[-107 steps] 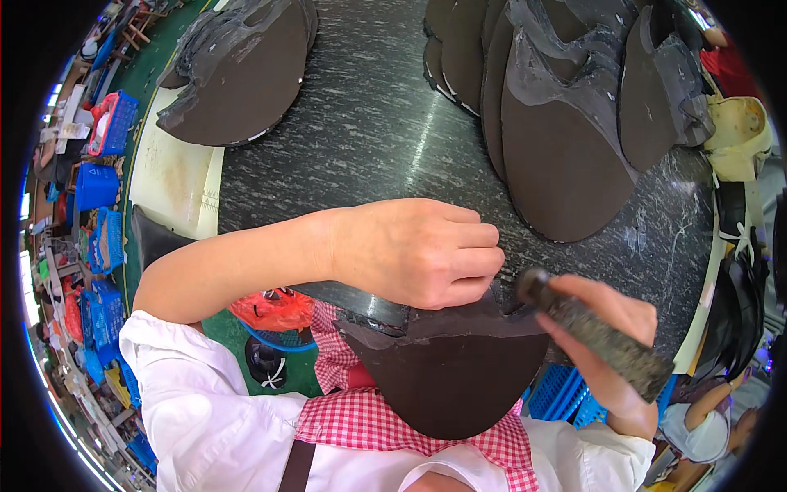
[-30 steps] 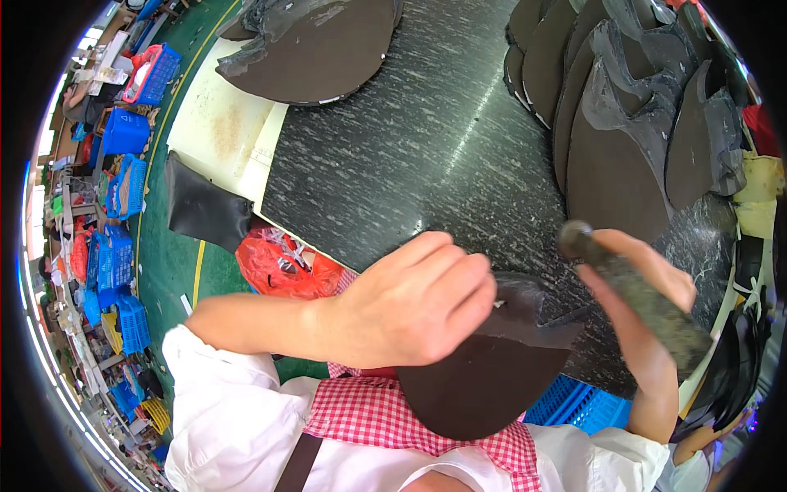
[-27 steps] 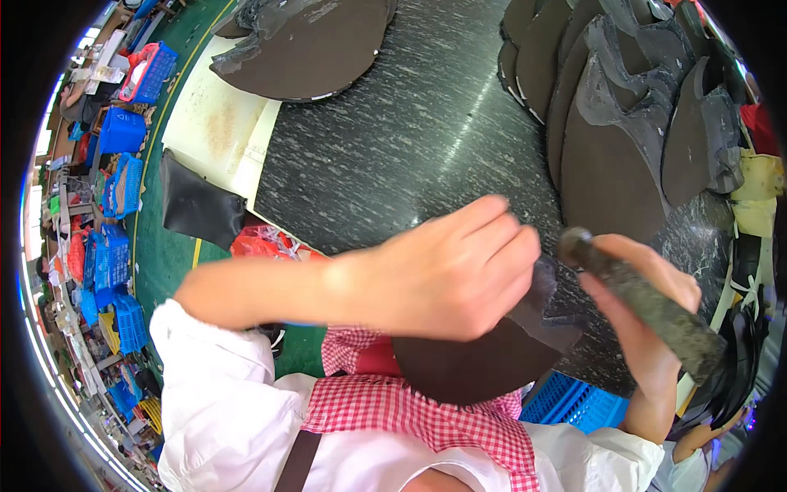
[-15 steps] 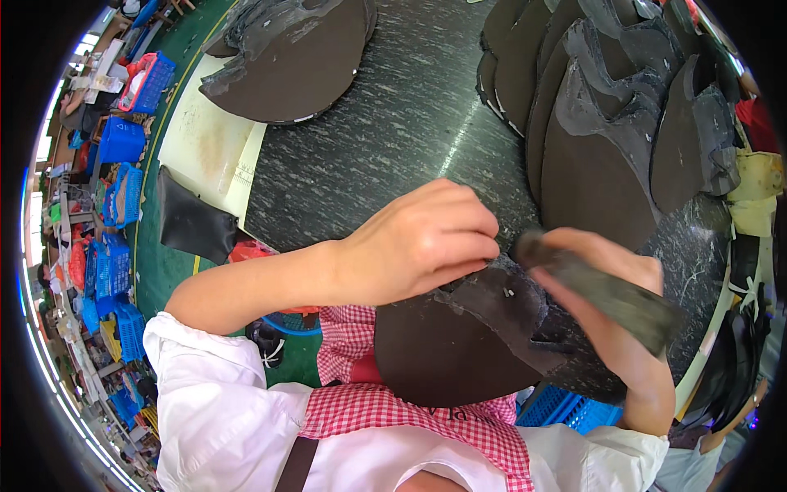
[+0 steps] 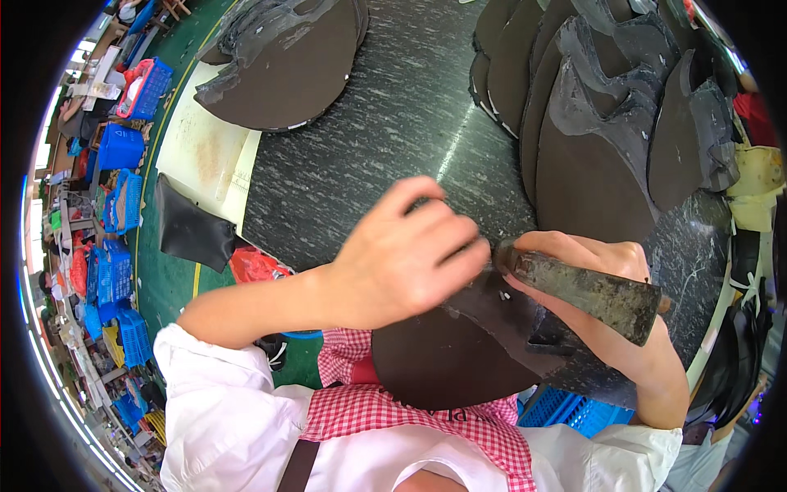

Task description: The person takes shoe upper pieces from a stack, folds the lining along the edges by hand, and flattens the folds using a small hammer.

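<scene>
A dark brown, leather-like sheet piece [image 5: 451, 361] with a curved edge lies at the table's near side against my apron. Its far part has a grey-black, smeared-looking border. My right hand [image 5: 602, 262] is closed around a hammer [image 5: 586, 295]. The worn metal head has a round face toward the piece's far edge and a broad flared end to the right; most of the handle is hidden. My left hand [image 5: 418, 254] is over the piece's far left edge, fingers curled and slightly blurred. Whatever its fingertips hold, if anything, is hidden.
Stacks of similar dark pieces [image 5: 590, 172] cover the table's far right, with another pile [image 5: 279, 74] at far left. The dark streaked tabletop [image 5: 393, 107] lies between. A black sheet [image 5: 193, 221] hangs by the left edge. Blue baskets [image 5: 123, 201] stand beyond the green floor.
My left hand has lifted slightly and shifted left, its index finger more raised. The hammer has moved left and its blur has gone. The view has shifted a little.
</scene>
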Motion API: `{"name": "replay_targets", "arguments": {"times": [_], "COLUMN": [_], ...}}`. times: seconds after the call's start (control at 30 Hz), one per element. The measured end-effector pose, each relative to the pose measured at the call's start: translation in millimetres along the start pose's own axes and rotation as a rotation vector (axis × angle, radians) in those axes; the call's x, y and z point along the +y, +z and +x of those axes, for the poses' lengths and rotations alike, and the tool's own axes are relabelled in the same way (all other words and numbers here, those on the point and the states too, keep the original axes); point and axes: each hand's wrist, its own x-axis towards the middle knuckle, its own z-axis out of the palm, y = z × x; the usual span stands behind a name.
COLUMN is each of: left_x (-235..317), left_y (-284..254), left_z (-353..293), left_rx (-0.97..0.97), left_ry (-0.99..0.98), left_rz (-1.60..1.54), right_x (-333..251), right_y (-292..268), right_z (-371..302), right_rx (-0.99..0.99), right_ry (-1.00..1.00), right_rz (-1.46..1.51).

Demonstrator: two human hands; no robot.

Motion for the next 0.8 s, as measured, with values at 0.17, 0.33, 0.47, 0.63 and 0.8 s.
{"name": "replay_targets", "arguments": {"times": [0.17, 0.33, 0.47, 0.63, 0.8], "left_x": [10.3, 16.1, 27.7, 5.2, 4.9], "left_y": [5.0, 11.7, 6.2, 8.4, 9.0], "left_z": [-6.1, -8.5, -5.4, -20.2, -16.6], "left_rx": [0.109, 0.135, 0.030, 0.141, 0.085], "left_ry": [-0.254, -0.181, 0.037, -0.024, 0.094], "left_rz": [-0.200, -0.095, 0.288, -0.123, -0.033], "right_x": [-1.6, 1.8, -6.9, 1.0, 0.3], "right_y": [-0.9, 1.2, -0.8, 3.6, 4.2], "right_z": [-1.7, -1.5, 2.9, 1.0, 7.8], "right_rx": [0.048, 0.078, 0.182, 0.002, 0.189], "right_ry": [0.025, -0.005, -0.063, -0.039, -0.124], "right_rz": [0.035, 0.021, -0.044, 0.013, -0.149]}}
